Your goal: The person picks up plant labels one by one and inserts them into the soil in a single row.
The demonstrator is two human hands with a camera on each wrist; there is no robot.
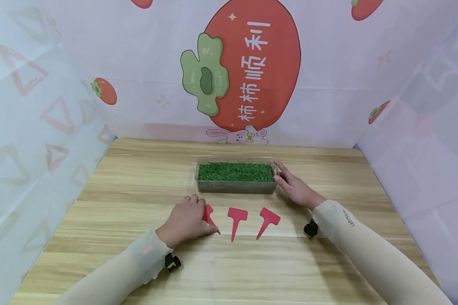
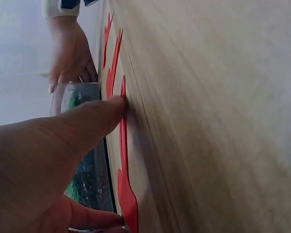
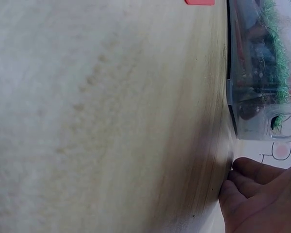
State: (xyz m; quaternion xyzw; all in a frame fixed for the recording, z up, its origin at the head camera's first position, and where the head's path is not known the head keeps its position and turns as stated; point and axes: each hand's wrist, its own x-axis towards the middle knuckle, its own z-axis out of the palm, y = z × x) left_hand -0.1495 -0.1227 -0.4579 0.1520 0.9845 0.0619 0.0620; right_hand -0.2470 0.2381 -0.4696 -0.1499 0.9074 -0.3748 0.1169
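Three red T-shaped plant labels lie in a row on the wooden table: a left one [image 1: 208,212], a middle one [image 1: 237,215] and a right one [image 1: 269,217]. My left hand [image 1: 187,219] is over the left label, its thumb [image 2: 104,114] touching the pointed end and its fingertips at the broad head. Behind the labels stands a clear rectangular box [image 1: 236,187] with green artificial grass [image 1: 234,171] inside. My right hand [image 1: 295,186] is at the box's right end, thumb and fingers spread beside the handle [image 3: 284,125].
A light wooden table [image 1: 252,271] extends around the box and labels. Printed cloth walls [image 1: 152,97] enclose its back and sides. Each wrist carries a small black camera, such as the right one [image 1: 311,228].
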